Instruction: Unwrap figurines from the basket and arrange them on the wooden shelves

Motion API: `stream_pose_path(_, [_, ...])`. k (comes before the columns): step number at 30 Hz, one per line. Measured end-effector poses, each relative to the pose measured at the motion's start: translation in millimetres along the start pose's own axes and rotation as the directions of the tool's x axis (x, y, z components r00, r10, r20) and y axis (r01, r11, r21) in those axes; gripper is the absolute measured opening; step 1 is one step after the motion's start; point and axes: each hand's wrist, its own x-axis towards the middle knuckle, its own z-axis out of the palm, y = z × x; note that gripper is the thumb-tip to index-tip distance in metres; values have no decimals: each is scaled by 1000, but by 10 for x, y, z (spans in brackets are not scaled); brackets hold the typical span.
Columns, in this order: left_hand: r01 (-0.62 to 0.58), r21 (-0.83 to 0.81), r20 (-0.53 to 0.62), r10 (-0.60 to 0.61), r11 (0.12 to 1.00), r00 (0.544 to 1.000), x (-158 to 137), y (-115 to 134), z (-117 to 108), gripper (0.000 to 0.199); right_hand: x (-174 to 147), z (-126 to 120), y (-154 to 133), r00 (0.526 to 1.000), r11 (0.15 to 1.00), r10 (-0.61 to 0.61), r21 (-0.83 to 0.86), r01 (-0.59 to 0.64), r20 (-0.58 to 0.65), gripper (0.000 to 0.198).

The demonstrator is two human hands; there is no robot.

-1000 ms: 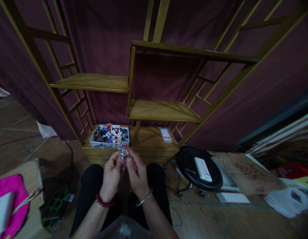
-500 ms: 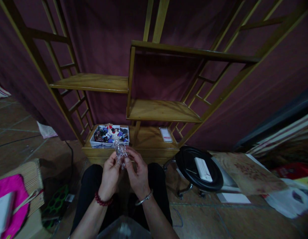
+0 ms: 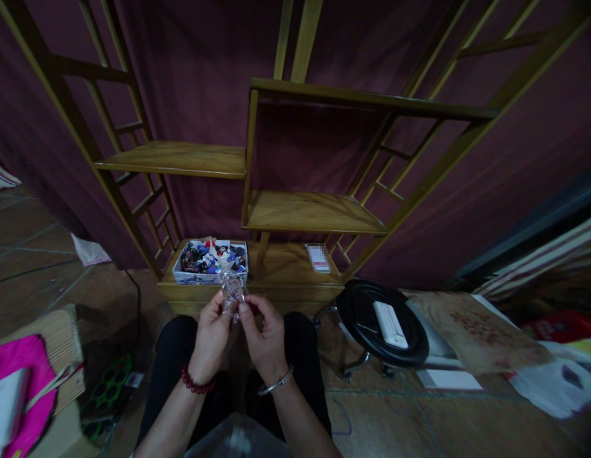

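Observation:
Between my hands, above my lap, is a clear, shiny figurine [image 3: 233, 286], perhaps glass or plastic; its exact shape is hard to make out. My left hand [image 3: 212, 331] grips its lower left side, with a dark red bead bracelet on the wrist. From the right, my right hand [image 3: 265, 331] pinches its lower part between thumb and fingers; a silver bangle circles that wrist. Just behind the figurine, a patterned white box [image 3: 194, 278] full of small colourful trinkets [image 3: 204, 256] stands on the low shelf, partly covered by the figurine's top.
A wooden display rack [image 3: 314, 213] rises in front of me. A blurred card [image 3: 319, 259] lies on its base. At right is a black wheeled stool [image 3: 357, 312] with a white object [image 3: 389, 325]. A bright pink cloth [image 3: 37, 369] lies at left; a dark cable [image 3: 137, 296] runs on the floor.
The fingers of my right hand have drawn down and closer on the lower part of the figurine, exposing more of its right side. My left hand is nearly unchanged.

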Motion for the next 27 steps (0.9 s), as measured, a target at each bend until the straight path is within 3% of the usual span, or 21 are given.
stream_pose_path(7, [-8,-6,1,8,1000,1000,22,-17,-12,28,-15,20,7,988,992,93,79,-103,119,18])
stream_pose_path(15, [15,19,11,-15,1000,1000,8,6,-4,26,-4,11,21,983,981,101,151,-125,155,19])
stream_pose_path(27, [-61,174,42,54,983,998,23,6,-40,20,-4,2,96,993,986,84,137,-94,78,19])
